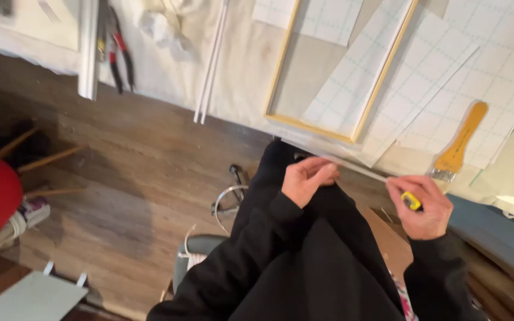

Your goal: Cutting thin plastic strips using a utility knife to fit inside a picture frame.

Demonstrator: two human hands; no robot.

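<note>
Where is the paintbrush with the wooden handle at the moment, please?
In the head view, the paintbrush lies on the grid paper, right of the wooden frame, just above the right hand.

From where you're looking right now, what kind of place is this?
Likely a home craft or framing workspace. A cloth-covered worktable holds a thin wooden frame, gridded backing sheets, a wide brush and red-handled pliers, above a wood-plank floor. The right hand holds a small yellow tool.
</note>
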